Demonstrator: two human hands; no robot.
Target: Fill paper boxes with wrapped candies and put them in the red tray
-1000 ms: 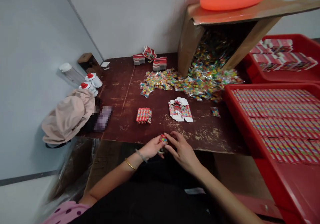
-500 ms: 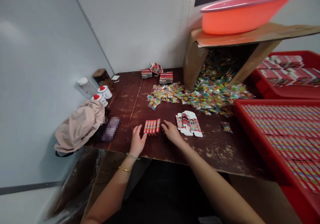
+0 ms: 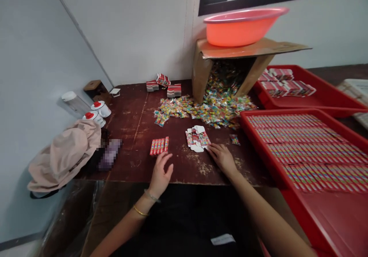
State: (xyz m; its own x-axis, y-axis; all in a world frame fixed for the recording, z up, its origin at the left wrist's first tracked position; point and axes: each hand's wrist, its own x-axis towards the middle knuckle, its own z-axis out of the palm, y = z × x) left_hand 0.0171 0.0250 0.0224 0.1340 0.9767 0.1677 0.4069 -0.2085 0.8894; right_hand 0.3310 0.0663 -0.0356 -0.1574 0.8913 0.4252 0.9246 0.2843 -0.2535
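My left hand [image 3: 162, 172] hovers just in front of a short row of small red boxes [image 3: 159, 146] with colourful printed faces. Its fingers are loosely spread and hold nothing. At the near right corner of a small pile of flat printed cartons [image 3: 197, 138] with white flaps, my right hand [image 3: 222, 158] has its fingertips together on a carton's edge. Its thumb is mostly hidden. To the right of the pile lies a single candy packet [image 3: 235, 139].
Candy packets [image 3: 218, 109] spill from a cardboard box [image 3: 201, 71] topped by an orange basin [image 3: 235, 33]. Red trays [image 3: 322, 218] stand at right, the nearer holding rows of small boxes. Carton stacks [image 3: 174, 90] sit by the wall; mugs [image 3: 101, 108] and a beige bag [image 3: 67, 149] are left.
My right hand has moved right, from beside the red boxes to the flat cartons. The left hand has drawn slightly back from the boxes. The view has swung right.
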